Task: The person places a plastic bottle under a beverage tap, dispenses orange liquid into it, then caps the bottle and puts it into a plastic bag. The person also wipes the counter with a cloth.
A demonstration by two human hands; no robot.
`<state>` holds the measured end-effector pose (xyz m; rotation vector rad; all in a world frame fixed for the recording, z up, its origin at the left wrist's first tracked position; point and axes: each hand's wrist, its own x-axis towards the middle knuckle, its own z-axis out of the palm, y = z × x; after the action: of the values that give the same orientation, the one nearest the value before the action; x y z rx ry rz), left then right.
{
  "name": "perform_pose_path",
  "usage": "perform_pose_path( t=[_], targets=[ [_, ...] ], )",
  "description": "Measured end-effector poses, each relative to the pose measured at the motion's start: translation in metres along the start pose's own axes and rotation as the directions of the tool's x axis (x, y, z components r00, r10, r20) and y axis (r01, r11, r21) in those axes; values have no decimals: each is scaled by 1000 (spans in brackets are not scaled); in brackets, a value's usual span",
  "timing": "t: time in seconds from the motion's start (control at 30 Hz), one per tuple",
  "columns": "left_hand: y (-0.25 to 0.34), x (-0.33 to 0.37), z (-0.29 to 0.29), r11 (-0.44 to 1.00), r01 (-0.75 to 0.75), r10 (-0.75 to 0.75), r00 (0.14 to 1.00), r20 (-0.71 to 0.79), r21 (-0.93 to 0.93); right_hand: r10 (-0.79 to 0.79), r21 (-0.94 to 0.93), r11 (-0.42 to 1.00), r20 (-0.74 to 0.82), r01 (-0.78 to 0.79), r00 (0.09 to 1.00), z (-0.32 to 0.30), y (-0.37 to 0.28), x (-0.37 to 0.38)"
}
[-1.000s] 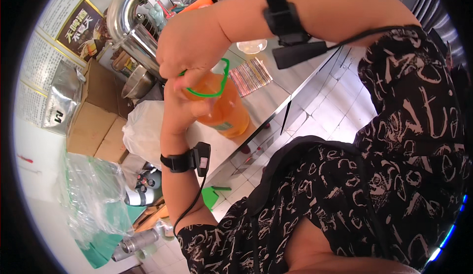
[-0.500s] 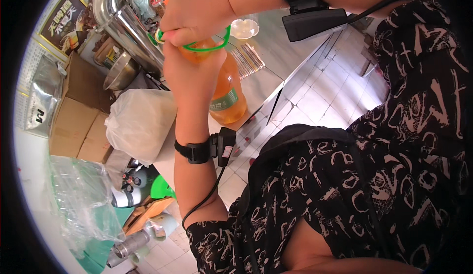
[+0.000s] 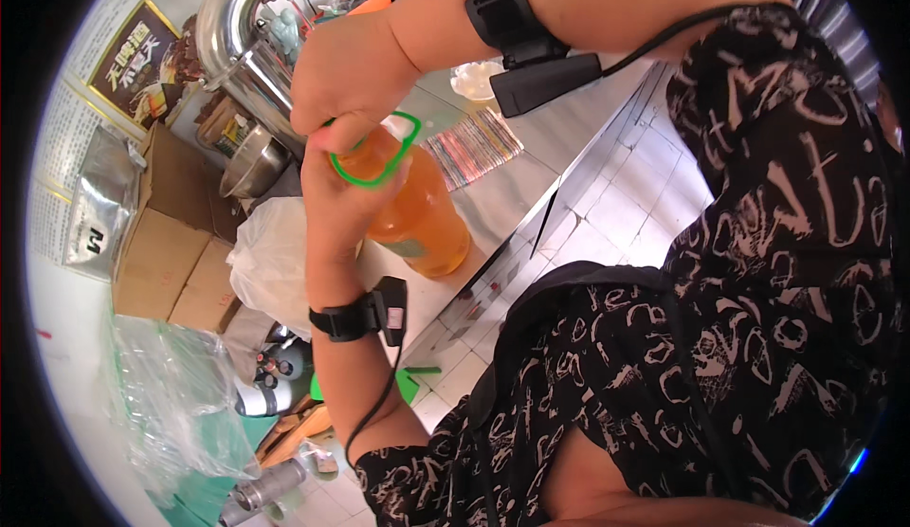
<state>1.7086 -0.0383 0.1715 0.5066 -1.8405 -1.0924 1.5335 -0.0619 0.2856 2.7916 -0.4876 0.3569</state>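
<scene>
A large bottle of orange liquid (image 3: 431, 209) stands on the counter, its base near the counter's edge. My left hand (image 3: 332, 190) is wrapped round its upper part, below the neck. Over the top of the bottle my right hand (image 3: 346, 67) is closed, thumb and fingers pinched at the mouth; the cap is hidden beneath them. A green carrying ring (image 3: 368, 184) hangs tilted round the neck between my hands. Part of a green label (image 3: 406, 245) shows low on the bottle. Each wrist wears a black strap with a small device.
A striped mat (image 3: 474, 148) and a white scalloped dish (image 3: 477, 80) lie beyond the bottle on the counter (image 3: 531, 162). To the left are a filled white plastic bag (image 3: 270, 257), cardboard boxes (image 3: 175, 257), a metal bowl (image 3: 254, 162) and a thick steel pipe (image 3: 251, 72).
The view has shifted, and more of the striped mat shows. My right hand has moved slightly over the bottle top, the green ring tilts more steeply, and less of the label is visible.
</scene>
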Motion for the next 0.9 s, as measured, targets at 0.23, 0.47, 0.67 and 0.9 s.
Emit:
perform_pose_path(
  t=[0.23,0.47,0.67,0.9],
  targets=[
    [2,8,27,982,31,17,967,-255,185,255,-13,967,119,-255,960,1,-4,-1],
    [11,3,43,950,74,34,940,-340,302,438,-124,899,285,-420,853,-17,-25,0],
    [2,9,46,941,70,70,918,-390,333,655,-276,750,437,-601,616,-31,-37,26],
    [26,-33,58,994,-100,109,921,-374,44,432,198,901,-489,-386,758,-31,-86,-24]
  ],
)
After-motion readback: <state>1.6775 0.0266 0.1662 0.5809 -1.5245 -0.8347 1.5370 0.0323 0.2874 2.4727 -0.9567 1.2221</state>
